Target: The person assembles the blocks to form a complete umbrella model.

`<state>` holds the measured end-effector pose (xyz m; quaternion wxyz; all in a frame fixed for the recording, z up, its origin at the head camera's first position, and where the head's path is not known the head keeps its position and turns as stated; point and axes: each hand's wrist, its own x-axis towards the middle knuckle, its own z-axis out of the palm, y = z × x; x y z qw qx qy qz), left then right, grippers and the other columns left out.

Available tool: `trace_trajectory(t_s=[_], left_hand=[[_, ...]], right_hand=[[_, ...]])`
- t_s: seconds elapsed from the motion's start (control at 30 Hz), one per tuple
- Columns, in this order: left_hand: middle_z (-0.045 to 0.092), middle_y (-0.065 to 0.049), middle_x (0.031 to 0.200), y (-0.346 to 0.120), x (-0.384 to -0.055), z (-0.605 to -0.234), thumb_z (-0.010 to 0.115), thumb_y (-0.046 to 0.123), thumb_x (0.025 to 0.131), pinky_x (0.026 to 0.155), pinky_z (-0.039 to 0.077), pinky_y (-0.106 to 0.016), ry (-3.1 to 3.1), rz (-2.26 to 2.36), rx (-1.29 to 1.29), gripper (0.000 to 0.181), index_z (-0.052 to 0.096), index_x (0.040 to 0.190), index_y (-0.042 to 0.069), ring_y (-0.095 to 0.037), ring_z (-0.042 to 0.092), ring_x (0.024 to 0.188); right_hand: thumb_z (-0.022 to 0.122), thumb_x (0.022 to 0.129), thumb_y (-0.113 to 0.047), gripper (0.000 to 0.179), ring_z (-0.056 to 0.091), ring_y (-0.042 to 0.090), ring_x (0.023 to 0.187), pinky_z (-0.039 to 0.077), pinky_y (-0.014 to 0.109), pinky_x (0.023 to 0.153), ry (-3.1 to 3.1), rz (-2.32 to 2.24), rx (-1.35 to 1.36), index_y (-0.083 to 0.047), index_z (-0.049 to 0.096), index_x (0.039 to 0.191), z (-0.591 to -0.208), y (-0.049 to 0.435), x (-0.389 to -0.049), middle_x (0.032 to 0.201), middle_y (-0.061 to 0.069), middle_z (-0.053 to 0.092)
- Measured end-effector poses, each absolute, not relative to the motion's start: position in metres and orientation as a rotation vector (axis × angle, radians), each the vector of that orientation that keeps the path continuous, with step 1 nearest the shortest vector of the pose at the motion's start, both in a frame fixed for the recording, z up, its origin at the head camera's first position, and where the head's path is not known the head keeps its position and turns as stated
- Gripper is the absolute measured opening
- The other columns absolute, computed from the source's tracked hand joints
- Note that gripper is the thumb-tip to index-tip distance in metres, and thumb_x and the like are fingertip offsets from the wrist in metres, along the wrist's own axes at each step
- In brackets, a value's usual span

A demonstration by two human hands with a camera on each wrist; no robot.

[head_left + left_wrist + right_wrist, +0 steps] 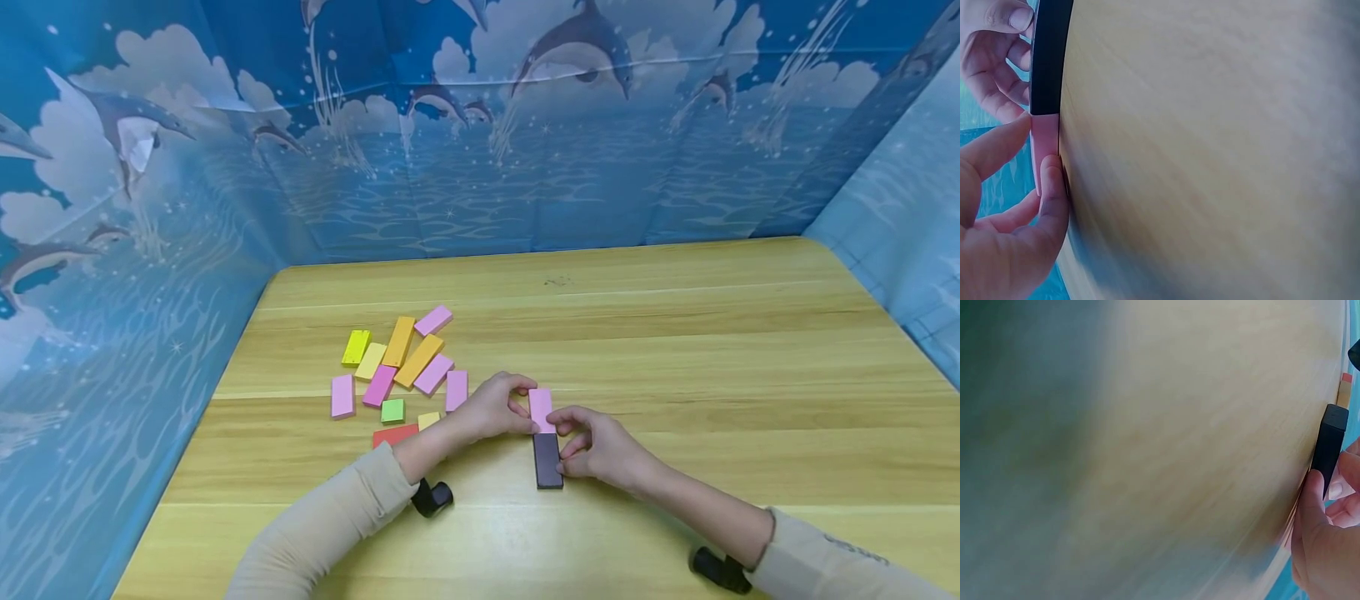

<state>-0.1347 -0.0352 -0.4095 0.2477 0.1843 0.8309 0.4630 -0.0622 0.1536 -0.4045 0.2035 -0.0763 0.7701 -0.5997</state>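
Two blocks lie end to end on the table, a pink block (540,408) and a nearer black block (548,462). My left hand (497,407) pinches the pink block from the left, thumb low on its side and index finger by its far end. From the right, my right hand (603,450) holds the black block with bent fingers, its thumb at the block's side and index finger reaching the pink one. In the left wrist view the pink block (1045,137) butts against the black block (1050,59). The right wrist view shows the thumb against the black block (1330,440).
Left of my hands, loose blocks lie scattered: several pink ones (342,397), orange blocks (418,361), yellow blocks (356,347), a magenta block (380,386), a green block (393,411) and a red block (395,435), partly behind my left forearm. A dolphin-print cloth (480,183) stands behind the wooden table (712,350).
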Motion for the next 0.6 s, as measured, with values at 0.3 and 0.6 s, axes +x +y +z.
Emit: trace_trajectory(t_s=[0.3,0.6], left_hand=[[0.051,-0.012,0.118,-0.038,-0.136,-0.409,0.078,0.002,0.071,0.066,0.051,-0.022,2.236,1.303,0.484,0.061,0.053,0.127,0.001,-0.013,0.063,0.081],[0.052,-0.011,0.119,-0.044,-0.138,-0.408,0.078,0.003,0.073,0.067,0.05,-0.025,2.204,1.362,0.463,0.061,0.052,0.128,0.004,-0.013,0.062,0.081]], right_hand=[[0.074,0.07,0.006,0.059,0.06,0.022,0.082,0.052,0.026,0.069,2.155,-1.649,-0.209,0.007,0.05,0.124,-0.405,0.158,-0.065,0.111,0.02,0.048],[0.073,0.07,0.004,0.058,0.058,0.025,0.088,0.051,0.026,0.07,2.154,-1.683,-0.236,0.008,0.05,0.124,-0.402,0.164,-0.072,0.116,0.022,0.05]])
